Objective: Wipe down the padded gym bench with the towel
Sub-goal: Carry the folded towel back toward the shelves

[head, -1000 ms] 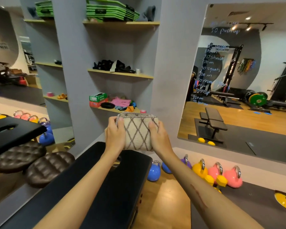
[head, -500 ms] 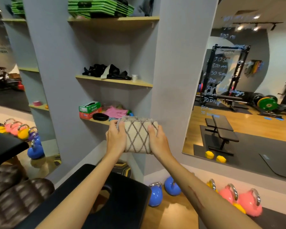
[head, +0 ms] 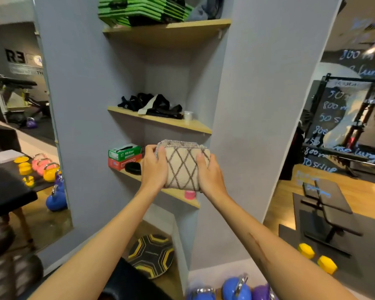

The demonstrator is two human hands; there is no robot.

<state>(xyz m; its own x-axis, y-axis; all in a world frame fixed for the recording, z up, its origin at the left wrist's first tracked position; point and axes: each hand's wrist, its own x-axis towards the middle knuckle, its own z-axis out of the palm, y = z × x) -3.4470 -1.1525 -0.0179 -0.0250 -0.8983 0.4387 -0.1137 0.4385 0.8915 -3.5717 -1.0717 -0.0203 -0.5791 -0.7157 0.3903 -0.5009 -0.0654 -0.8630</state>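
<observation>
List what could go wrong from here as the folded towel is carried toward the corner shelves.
1. The folded cream towel with brown diamond stitching is held level with the lowest wooden shelf, where a pink roll and a black disc lie; setting it down there could knock them off.
2. Left hand and right hand only grip its ends, so the folds might slip open.
3. Blue kettlebells stand on the floor below, a possible trip hazard.
</observation>
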